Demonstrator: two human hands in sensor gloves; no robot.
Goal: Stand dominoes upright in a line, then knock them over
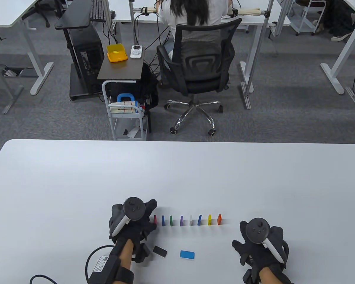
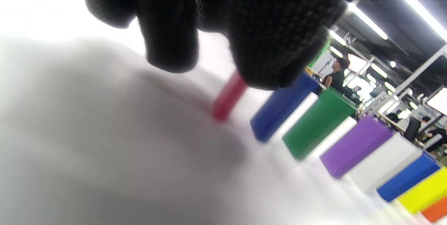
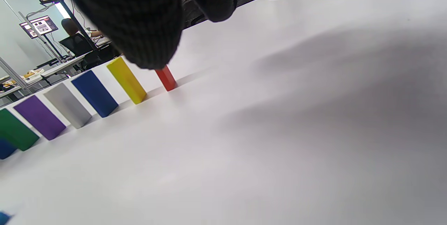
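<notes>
Fingertips (image 2: 265, 67) of the left hand (image 1: 132, 224) pinch the red domino (image 2: 228, 99), seen only at the wrist; right hand (image 1: 259, 242) rests relaxed.

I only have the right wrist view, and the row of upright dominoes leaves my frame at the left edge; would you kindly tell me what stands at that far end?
Observer: A red upright plastic domino ends the row, just beyond a dark blue domino.
Operator: Thank you. Is the left hand on it?
Observer: The left hand is right at it. In the left wrist view a gloved fingertip covers the red domino's top, though I cannot tell whether it pinches.
Operator: Are any pieces left to stand?
Observer: Two lie flat on the white table, nearer the person: a black domino and a light blue domino.
</notes>
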